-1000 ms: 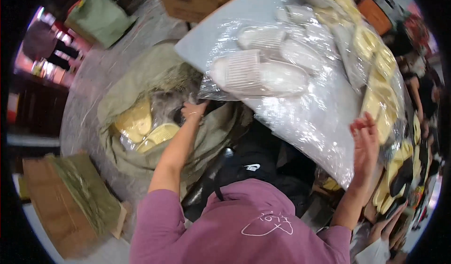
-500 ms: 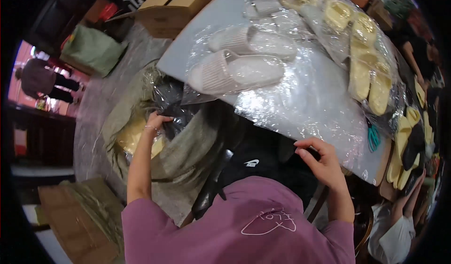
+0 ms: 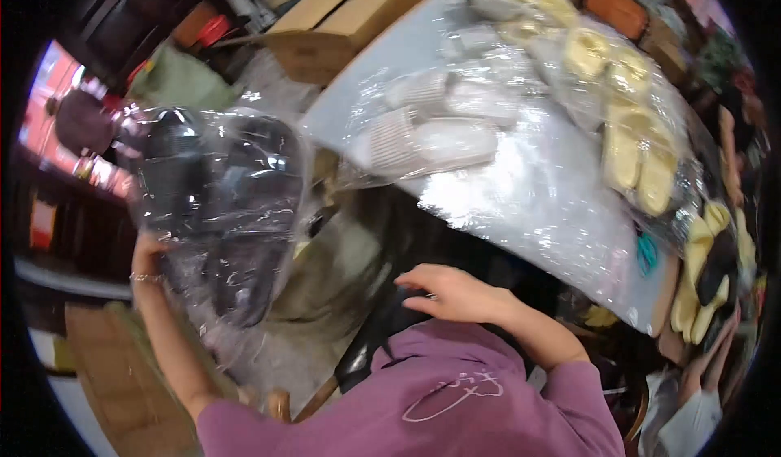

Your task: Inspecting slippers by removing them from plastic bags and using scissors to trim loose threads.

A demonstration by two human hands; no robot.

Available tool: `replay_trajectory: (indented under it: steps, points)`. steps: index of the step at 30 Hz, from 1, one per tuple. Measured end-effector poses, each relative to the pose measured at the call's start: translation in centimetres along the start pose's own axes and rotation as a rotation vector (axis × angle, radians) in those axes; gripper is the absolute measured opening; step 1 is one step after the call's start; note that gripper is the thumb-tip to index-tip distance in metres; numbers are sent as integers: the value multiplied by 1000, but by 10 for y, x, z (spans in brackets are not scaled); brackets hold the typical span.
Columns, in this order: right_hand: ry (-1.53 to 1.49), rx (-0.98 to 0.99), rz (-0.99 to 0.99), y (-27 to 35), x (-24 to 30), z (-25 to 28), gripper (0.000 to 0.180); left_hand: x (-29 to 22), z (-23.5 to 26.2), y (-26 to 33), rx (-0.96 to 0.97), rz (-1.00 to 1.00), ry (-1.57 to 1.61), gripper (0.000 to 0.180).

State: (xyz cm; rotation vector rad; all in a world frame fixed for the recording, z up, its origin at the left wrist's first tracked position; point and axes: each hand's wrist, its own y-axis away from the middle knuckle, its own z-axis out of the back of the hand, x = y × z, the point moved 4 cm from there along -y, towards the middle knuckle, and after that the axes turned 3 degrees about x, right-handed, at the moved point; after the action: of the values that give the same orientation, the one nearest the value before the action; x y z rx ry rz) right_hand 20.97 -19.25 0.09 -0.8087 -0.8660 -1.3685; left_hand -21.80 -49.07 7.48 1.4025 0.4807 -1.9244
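Observation:
My left hand [image 3: 149, 255] is closed on the edge of a clear plastic bag with black slippers [image 3: 248, 172] in it. The bag is held up at the left, in front of an olive cloth sack [image 3: 338, 282], and hides much of it. Over my lap my right hand [image 3: 464, 293] has its thumb and fingers apart, with nothing in it. Beyond it on the table lie white slippers [image 3: 455, 144] in clear plastic. Bagged yellow slippers [image 3: 639, 160] lie farther right.
The table [image 3: 553, 229] has a curved left edge. Teal-handled scissors [image 3: 647, 254] lie near its right end. A cardboard box [image 3: 346, 26] stands beyond the table, and flattened cardboard [image 3: 122, 376] is at lower left. A person [image 3: 81, 124] is at far left; another person's arm [image 3: 730, 152] shows at right.
My left hand has come out of the sack and moved left, lifting the bagged black slippers into view. My right hand has moved left, away from the table edge, to over my lap.

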Motion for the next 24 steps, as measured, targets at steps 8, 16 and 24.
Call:
replay_trajectory:
  steps: [8,16,24]
  points:
    - [-46,-116,-152,43,-12,18,36,-19,-21,-118,221,-254,470,53]
    - [-25,-331,-381,115,-17,30,39,-223,-332,-237,438,-429,918,46]
    - [-135,-530,-499,155,-16,23,38,-152,-439,-351,370,167,156,64]
